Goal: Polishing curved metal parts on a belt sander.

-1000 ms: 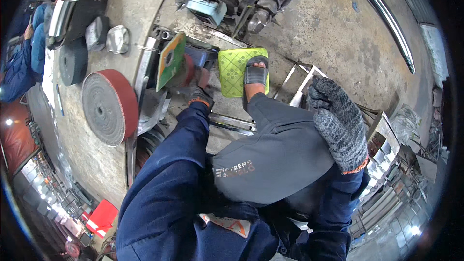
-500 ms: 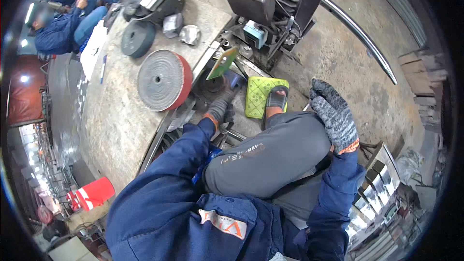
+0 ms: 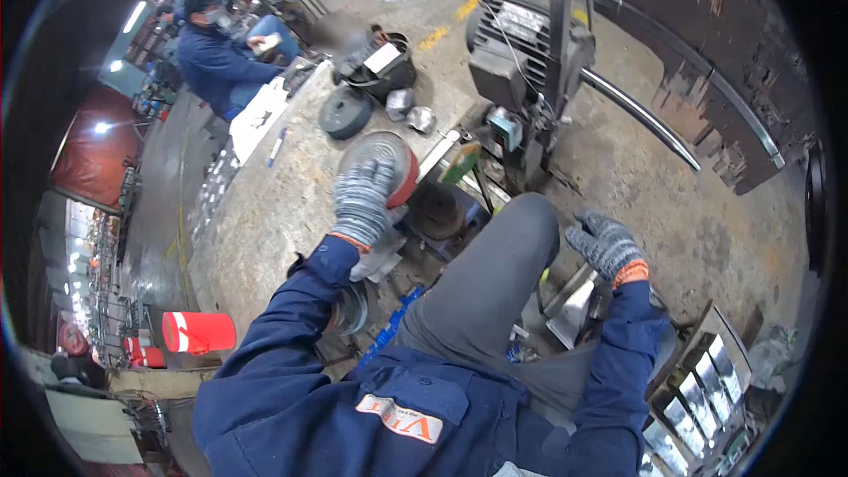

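My left hand (image 3: 360, 203), in a grey knit glove with an orange cuff, lies over an abrasive wheel (image 3: 408, 178) with a ringed grey face and red rim. Its fingers stretch across that face, covering part of it. The wheel rests near the worktable's edge. My right hand (image 3: 606, 247), gloved alike, hovers right of my raised knee, fingers apart and nothing seen in them. Close to the red-rimmed wheel are a dark grey wheel (image 3: 345, 114) and two shiny metal pieces, one a faceted block (image 3: 399, 104), the other a rounder lump (image 3: 421, 120).
A black tub (image 3: 399, 79) stands on the worktable (image 3: 256, 212), near a pen (image 3: 276, 148). Ahead is a motorised machine (image 3: 499, 75) with a green plate (image 3: 461, 162). A rack of metal strips (image 3: 698, 389) sits low right. A co-worker (image 3: 208, 66) sits across the table.
My left hand has risen from the low space beside the table onto the red-rimmed wheel. My right hand has come away from my knee. The view has shifted; my sandalled foot no longer shows.
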`<state>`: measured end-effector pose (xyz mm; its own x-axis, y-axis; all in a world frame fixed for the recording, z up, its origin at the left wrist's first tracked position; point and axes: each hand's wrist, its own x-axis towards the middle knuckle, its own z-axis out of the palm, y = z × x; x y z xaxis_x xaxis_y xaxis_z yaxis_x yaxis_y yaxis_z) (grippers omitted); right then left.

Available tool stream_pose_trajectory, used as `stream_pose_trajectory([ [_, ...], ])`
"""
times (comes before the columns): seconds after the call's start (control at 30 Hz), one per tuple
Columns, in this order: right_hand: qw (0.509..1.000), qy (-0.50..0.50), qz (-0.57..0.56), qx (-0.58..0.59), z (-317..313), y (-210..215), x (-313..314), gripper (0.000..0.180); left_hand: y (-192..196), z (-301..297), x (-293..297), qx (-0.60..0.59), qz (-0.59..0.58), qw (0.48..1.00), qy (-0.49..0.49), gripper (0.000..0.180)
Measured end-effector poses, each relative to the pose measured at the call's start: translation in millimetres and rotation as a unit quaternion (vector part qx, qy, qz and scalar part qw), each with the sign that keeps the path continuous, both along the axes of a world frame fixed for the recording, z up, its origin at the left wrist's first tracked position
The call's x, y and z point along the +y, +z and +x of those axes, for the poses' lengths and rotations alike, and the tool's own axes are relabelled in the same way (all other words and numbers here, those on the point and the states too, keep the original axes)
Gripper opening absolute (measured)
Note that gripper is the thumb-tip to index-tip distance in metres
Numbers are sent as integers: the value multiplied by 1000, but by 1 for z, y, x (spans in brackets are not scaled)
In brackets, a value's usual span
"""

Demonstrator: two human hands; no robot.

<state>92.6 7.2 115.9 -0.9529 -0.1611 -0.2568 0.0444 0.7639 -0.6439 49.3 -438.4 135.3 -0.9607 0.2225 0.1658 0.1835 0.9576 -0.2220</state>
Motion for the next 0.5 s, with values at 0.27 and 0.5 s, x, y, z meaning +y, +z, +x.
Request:
stream_pose_trajectory([
  [0.27,999,7,-13,48,19,8,13,56,78,-16,-4,133,115,984,36,64],
  [0.5,977,4,-155,148,36,44,-18,50,138,34,55,53,682,728,-38,48],
])
